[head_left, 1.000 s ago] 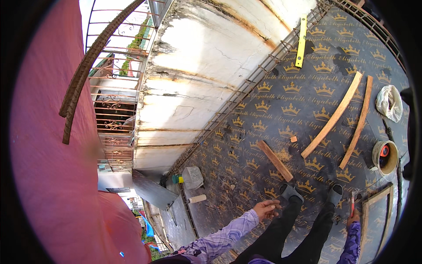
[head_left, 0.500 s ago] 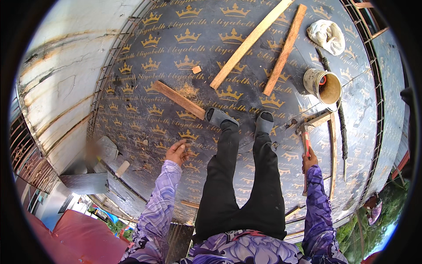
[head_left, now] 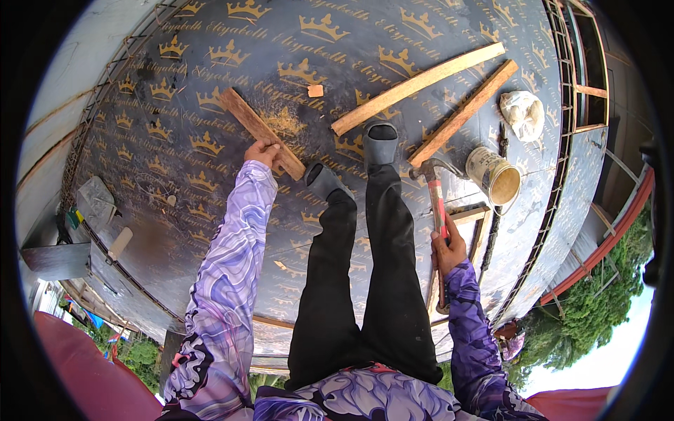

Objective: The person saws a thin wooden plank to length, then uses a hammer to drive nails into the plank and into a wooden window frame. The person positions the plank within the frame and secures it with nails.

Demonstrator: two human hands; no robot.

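My left hand [head_left: 262, 152] has its fingers bent over the lower edge of a short wooden board [head_left: 247, 116], which lies slanting on the dark printed sheet floor [head_left: 210, 228]. The board's near end rests by my left slipper [head_left: 326, 182]. In my right hand [head_left: 449, 247] is a claw hammer [head_left: 437, 196] with a red and grey handle, its head pointing away from me and over the floor near a longer plank's end. A brownish length with a rounded end shows below that hand; I cannot tell whether it belongs to the hammer.
Two longer planks, a pale one [head_left: 414, 88] and a reddish one [head_left: 465, 112], lie ahead. A dirty bucket [head_left: 494, 175], a white sack [head_left: 523, 115] and a wooden frame [head_left: 480, 226] are on the right. Sawdust [head_left: 282, 123] and a wood offcut [head_left: 315, 90] lie near the board. Rebar edges [head_left: 562, 105] border the sheets.
My left hand has moved forward onto the short board. My right hand has brought the hammer forward and to the left. My right foot has stepped forward, and the view has shifted.
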